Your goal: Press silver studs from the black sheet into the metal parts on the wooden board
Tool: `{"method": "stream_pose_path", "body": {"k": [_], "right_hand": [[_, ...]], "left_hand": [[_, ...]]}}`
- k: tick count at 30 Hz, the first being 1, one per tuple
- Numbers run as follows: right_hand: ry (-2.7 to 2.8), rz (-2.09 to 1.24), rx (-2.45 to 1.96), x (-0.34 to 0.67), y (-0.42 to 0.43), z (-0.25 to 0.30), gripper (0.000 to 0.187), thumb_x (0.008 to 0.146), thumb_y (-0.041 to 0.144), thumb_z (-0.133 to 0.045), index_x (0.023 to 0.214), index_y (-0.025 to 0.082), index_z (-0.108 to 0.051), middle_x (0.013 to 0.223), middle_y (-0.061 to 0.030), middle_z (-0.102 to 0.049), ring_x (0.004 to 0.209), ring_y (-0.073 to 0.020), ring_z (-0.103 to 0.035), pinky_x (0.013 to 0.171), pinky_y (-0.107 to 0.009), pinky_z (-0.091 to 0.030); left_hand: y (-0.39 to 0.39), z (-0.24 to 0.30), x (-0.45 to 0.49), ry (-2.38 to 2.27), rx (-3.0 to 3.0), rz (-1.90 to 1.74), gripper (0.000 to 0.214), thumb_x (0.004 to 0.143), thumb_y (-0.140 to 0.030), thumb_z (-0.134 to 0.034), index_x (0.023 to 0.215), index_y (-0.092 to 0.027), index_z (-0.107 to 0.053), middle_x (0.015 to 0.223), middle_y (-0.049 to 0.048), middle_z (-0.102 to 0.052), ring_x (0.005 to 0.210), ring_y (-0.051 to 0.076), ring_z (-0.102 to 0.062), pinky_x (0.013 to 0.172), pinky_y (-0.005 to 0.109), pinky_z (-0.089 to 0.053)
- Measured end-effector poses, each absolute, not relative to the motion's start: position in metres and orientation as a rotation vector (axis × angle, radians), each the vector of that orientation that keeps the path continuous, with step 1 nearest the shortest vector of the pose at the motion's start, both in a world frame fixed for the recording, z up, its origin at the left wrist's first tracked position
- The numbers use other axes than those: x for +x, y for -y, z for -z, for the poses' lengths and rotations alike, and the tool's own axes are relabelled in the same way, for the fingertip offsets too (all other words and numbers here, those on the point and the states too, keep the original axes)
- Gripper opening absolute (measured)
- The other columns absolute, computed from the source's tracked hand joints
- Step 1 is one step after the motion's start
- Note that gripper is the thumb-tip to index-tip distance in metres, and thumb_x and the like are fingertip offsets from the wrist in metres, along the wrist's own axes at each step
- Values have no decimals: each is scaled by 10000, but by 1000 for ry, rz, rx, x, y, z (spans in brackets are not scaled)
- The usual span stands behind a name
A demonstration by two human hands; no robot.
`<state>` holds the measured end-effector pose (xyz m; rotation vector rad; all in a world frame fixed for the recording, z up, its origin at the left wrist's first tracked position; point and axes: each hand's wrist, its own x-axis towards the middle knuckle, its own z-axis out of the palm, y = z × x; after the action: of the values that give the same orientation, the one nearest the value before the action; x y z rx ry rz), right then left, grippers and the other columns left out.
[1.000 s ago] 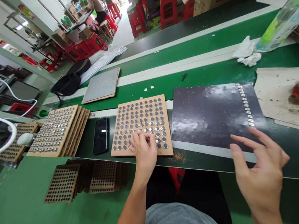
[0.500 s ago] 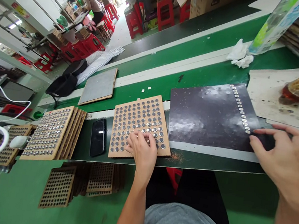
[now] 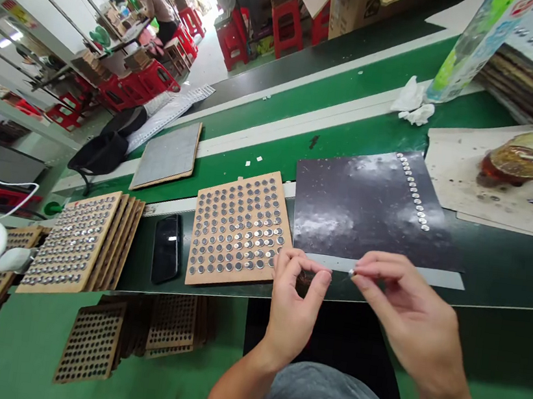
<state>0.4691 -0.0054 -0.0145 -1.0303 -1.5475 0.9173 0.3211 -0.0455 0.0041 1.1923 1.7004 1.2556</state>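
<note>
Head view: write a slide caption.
Right hand pinches a tiny disc near the left hand, beside a wooden disc tray.

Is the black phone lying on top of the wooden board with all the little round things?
No, the phone lies beside the wooden board, on its left, with a gap between.

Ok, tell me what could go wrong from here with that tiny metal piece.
The right hand pinches the tiny metal piece by fingertips alone, near the front edge of the bench; a slip could send it over.
The row of discs on the black sheet looks loose; a reaching wrist could scatter it.
The left hand is close to the wooden board; a nudge might unseat its discs.
</note>
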Motion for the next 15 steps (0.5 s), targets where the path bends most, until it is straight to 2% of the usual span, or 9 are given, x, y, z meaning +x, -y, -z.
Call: {"method": "stream_pose_path", "body": {"k": [4,9,12,15], "right_hand": [[1510,-1014,-955,451,21,7,77,936,193,-671,950,269,-676,935,22,-674,859,-100,-664,768,-178,-533],[1491,-999,-932,445,23,7,117,925,154,-673,956,266,-681,922,27,-702,850,-93,-685,771,-154,-548],[1464,-991,-923,441,27,7,163,917,113,-664,964,268,-685,934,29,-701,881,-83,-687,809,-129,-549],[1419,-1114,-904,439,31,5,214,922,112,-645,1050,282,-675,989,18,-696,901,-84,-696,825,-126,-567]], "left_hand": [[50,-9,319,-1561,1158,-1310,196,951,-353,-621,825,-204,-634,904,24,-494,930,183,-512,891,322,-398],[54,-9,316,-1524,1156,-1354,210,966,-379,-611,845,-207,-619,921,23,-475,953,179,-496,912,316,-391],[54,-9,316,-1528,1198,-1353,231,988,-382,-571,842,-204,-579,926,29,-476,943,182,-494,890,321,-399],[55,-10,317,-1563,1263,-1360,239,1016,-369,-511,845,-206,-544,921,35,-473,931,185,-496,863,322,-409]]}}
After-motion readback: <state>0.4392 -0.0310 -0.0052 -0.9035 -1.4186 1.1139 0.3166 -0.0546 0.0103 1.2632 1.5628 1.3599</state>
